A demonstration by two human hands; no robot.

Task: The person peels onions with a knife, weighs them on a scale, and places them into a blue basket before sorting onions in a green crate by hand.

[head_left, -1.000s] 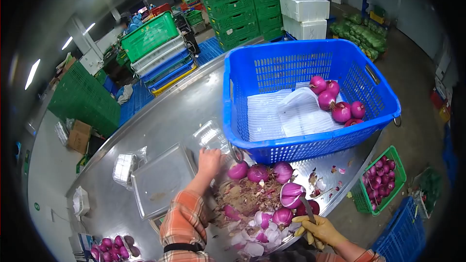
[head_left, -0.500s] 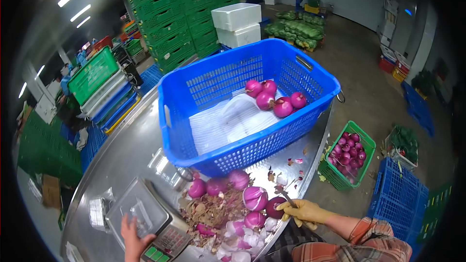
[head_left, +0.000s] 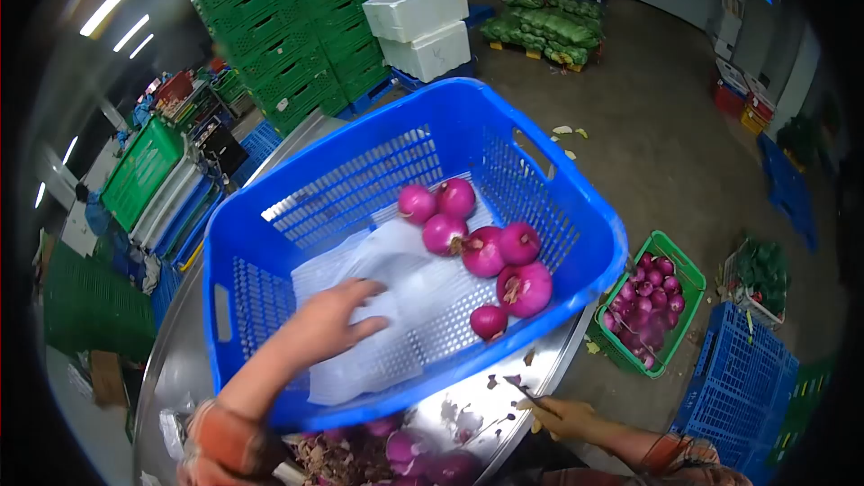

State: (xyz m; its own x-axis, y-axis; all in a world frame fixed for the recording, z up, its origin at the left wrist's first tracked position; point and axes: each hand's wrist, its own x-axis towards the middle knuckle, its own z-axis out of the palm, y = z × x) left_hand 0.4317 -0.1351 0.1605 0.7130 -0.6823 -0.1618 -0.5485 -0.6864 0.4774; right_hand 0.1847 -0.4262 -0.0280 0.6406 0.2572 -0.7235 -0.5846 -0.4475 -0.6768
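Observation:
My bare left hand (head_left: 337,319) reaches over the near rim into the blue basket (head_left: 414,400), its fingers apart and holding nothing. Beneath it, a white sheet (head_left: 387,261) covers part of the basket floor. Several peeled red onions (head_left: 483,252) are grouped at the basket's right side, one smaller onion (head_left: 489,322) near the front wall. My right hand (head_left: 562,418), in a yellowish glove, is closed around a small knife (head_left: 520,389) at the table's right edge. More onions (head_left: 409,450) and a heap of dry skins (head_left: 337,459) lie below the basket, partly hidden.
The steel table (head_left: 171,369) curves round the basket. To the right on the floor stand a green crate of red onions (head_left: 691,301), a blue pallet (head_left: 738,387) and a crate with greens (head_left: 756,274). Behind are stacked green crates (head_left: 279,45) and white foam boxes (head_left: 423,49).
My left hand has moved from over the scale into the basket. More onions now lie in the basket. The right hand still holds the knife, now apart from the dark onion.

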